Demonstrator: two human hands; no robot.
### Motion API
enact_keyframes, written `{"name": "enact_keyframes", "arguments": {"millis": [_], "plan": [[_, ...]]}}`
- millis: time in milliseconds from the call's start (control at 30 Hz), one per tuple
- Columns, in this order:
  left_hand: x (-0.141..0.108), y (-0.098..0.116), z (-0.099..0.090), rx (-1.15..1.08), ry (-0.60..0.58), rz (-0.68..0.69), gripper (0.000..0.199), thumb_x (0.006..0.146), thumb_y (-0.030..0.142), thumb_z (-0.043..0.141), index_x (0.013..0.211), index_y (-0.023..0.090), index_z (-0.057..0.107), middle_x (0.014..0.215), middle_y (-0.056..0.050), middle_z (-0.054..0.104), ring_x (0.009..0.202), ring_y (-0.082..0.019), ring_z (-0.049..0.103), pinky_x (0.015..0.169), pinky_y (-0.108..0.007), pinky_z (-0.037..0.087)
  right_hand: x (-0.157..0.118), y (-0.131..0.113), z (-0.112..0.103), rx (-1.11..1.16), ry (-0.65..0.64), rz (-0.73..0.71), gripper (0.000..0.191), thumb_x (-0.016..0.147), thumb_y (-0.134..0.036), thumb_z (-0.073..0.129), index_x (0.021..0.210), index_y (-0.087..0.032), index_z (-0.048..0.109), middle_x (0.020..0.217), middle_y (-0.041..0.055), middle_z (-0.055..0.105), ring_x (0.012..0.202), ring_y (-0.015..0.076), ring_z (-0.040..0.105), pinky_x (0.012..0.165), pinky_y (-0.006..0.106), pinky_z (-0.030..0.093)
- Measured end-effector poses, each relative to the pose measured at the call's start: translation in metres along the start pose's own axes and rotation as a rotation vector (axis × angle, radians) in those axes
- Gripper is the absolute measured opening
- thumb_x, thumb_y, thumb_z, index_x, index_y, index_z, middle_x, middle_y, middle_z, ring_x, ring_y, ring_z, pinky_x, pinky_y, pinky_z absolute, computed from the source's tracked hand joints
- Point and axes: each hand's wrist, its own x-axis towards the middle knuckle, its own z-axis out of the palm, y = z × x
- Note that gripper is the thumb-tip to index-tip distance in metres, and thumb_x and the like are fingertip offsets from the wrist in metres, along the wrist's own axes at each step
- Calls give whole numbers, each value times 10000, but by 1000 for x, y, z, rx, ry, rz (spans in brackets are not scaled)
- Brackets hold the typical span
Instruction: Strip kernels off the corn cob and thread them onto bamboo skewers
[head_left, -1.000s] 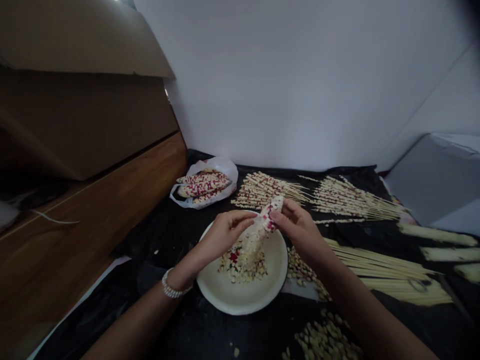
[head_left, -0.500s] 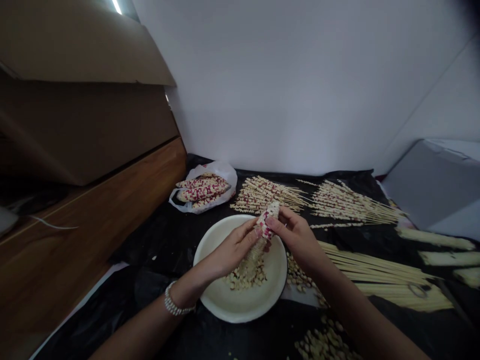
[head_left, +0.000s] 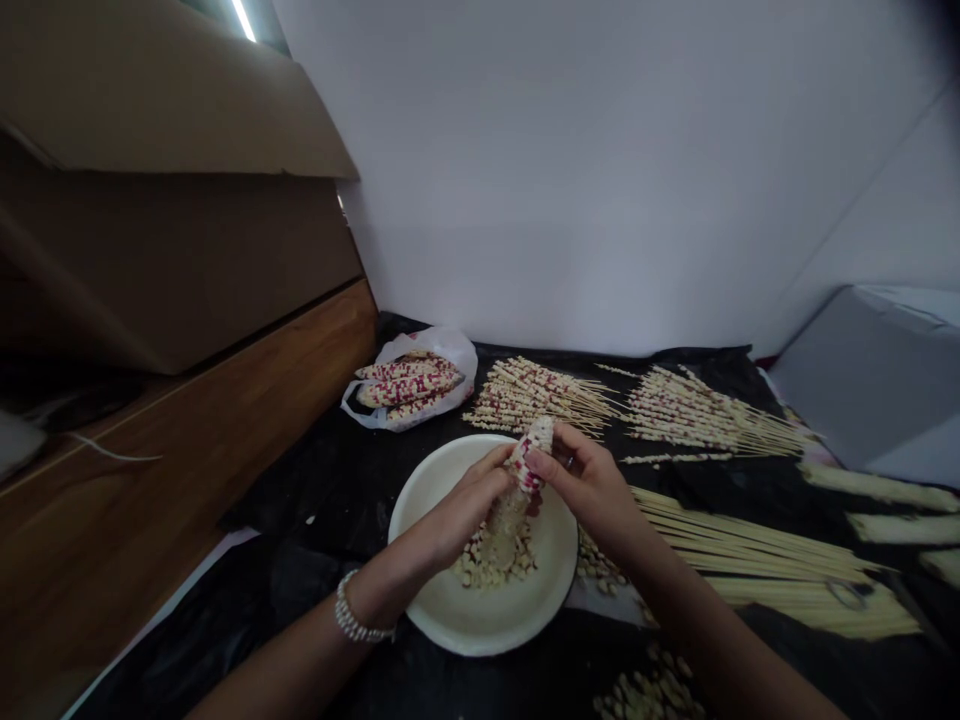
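Note:
Over a white bowl, both hands hold one partly stripped corn cob, tilted with its upper end away from me. Red and cream kernels remain on the upper part; the lower part is bare. My left hand is closed round the cob's left side, and my right hand grips its upper right side, thumb on the kernels. Loose kernels lie in the bowl below the cob.
Behind the bowl, a plastic bag holds several cobs. Skewers threaded with kernels lie at the back right, bare sticks nearer. Loose kernels lie at the front. A cardboard box stands left, a pale box right.
The view has shifted slightly. My right thumb has moved a little across the kernels, and my left fingers have bent more against the cob. Both hands still hold it.

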Motion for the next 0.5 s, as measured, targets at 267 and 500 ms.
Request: {"name": "enact_keyframes", "arguments": {"millis": [267, 500], "plan": [[-3, 12, 6, 2, 54, -16, 479, 708, 117, 483, 1174, 166, 583, 797, -16, 630, 758, -176, 558, 694, -290, 442, 1, 1, 1, 2, -3, 7, 305, 761, -439, 698, 955, -215, 627, 895, 27, 664, 838, 193, 604, 757, 314, 485], [-6, 12, -2, 25, -17, -48, 513, 817, 227, 568, 1326, 227, 505, 1054, -52, 662, 964, -223, 593, 839, -346, 452, 1, -6, -4, -10, 31, 16, 271, 778, -445, 675, 896, -208, 617, 841, 9, 636, 761, 163, 570, 700, 286, 468]]}}
